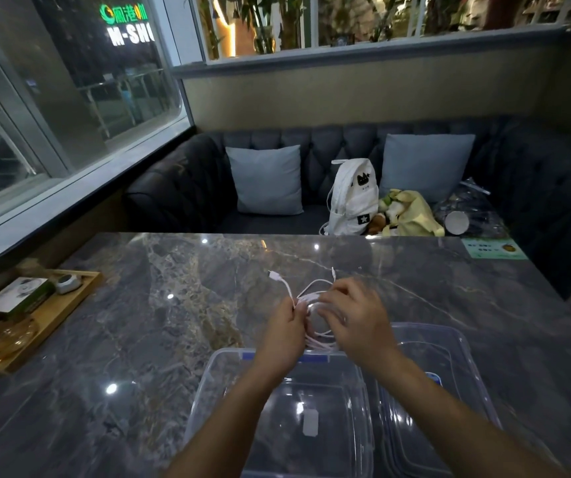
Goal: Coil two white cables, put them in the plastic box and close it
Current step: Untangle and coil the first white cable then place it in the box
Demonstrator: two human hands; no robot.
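Above the far edge of the clear plastic box, both hands hold a bundle of white cable in loose loops. My left hand pinches the loops on their left side. My right hand grips them from the right and above. Two plug ends stick up beyond the fingers. The open box stands on the table in front of me, with a small white label on its floor. Its clear lid lies flat just right of it. Whether the bundle is one cable or two, I cannot tell.
The grey marble table runs to a dark sofa with cushions, a white backpack and bags. A wooden tray with a small box and an amber glass dish sits at the left edge. A green sticker marks the far right corner.
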